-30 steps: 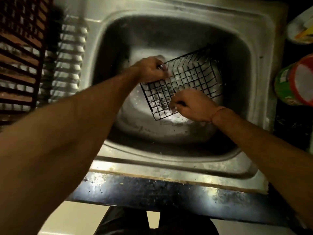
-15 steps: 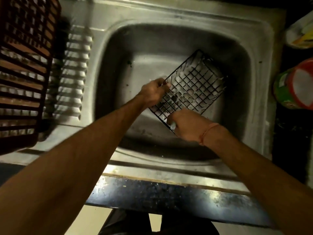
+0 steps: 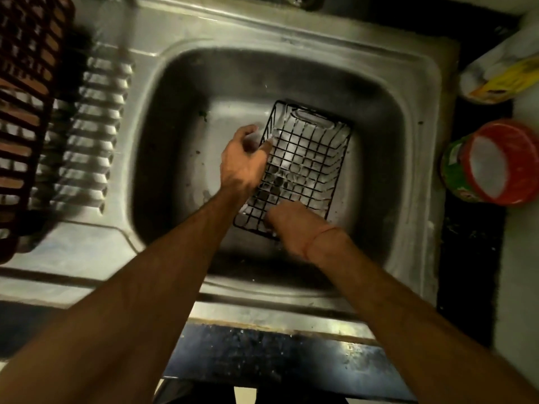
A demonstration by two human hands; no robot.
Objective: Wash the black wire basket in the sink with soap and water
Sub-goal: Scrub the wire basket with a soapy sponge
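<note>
1. Across the middle of the view, a stainless steel sink (image 3: 414,158) set into a dark countertop (image 3: 262,354); its basin walls are dull and spotted, its floor wet and brightly lit.
2. Left of the basin, the ribbed steel draining board (image 3: 87,141), with a brown slatted plastic rack (image 3: 23,112) over its far left edge.
3. Within the basin, right of centre, the black wire basket (image 3: 309,158), tilted, its near end towards the front wall and its grid streaked with white suds.
4. Left hand (image 3: 242,164) at the basket's left side, fingers curled over the rim wire and gripping it.
5. Right hand (image 3: 294,225) at the basket's near end, fingers bent down into the wires; whether they pinch anything cannot be told. An orange thread (image 3: 320,237) circles the wrist.
6. Right of the sink, on the dark counter, a green tub with a red rim (image 3: 490,161) holding something white.
7. At the far right corner, a white and yellow packet (image 3: 501,74), blurred.
8. Both forearms cross the front rim of the sink, covering part of the basin's near wall.
</note>
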